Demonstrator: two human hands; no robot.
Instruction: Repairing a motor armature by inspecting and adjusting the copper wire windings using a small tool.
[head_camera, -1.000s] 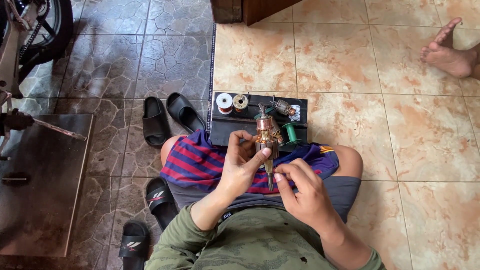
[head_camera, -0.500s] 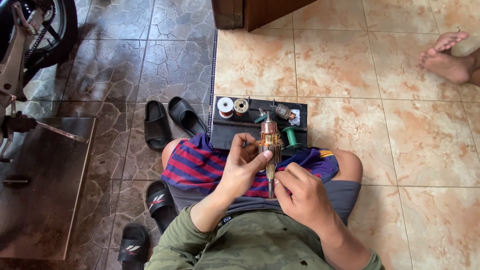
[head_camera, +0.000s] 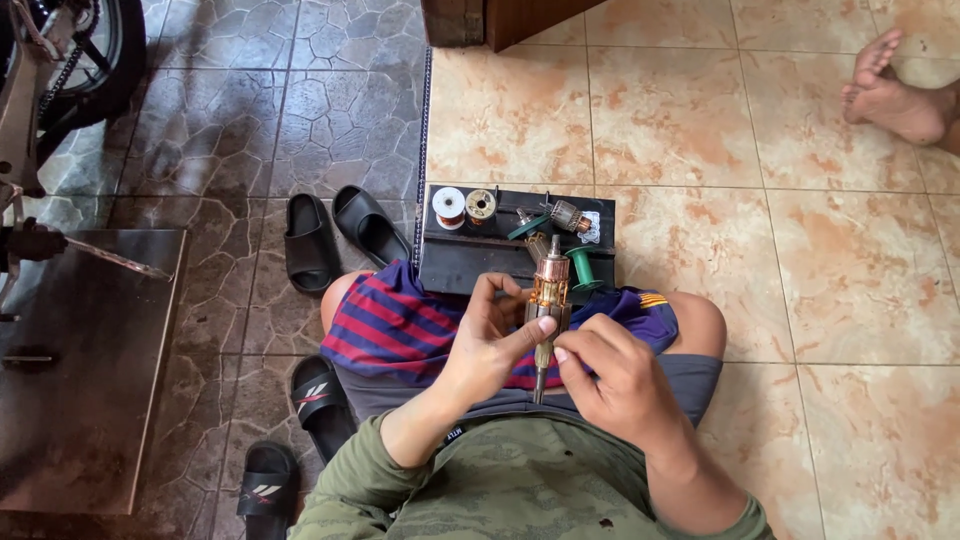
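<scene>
upright, armature (head_camera: 548, 292) between both hands' fingers (head_camera: 540, 327)

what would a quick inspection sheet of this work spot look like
surface: black board on tan floor tiles, at the knees
job's things: copper motor armature, upright, held by both hands
clutter: two wire spools, green spool, second small armature on the board
grippers: left hand grips the armature body; right hand at its shaft
cables: nothing seen
surroundings: black sandals, motorbike wheel, metal plate, another person's bare foot
</scene>
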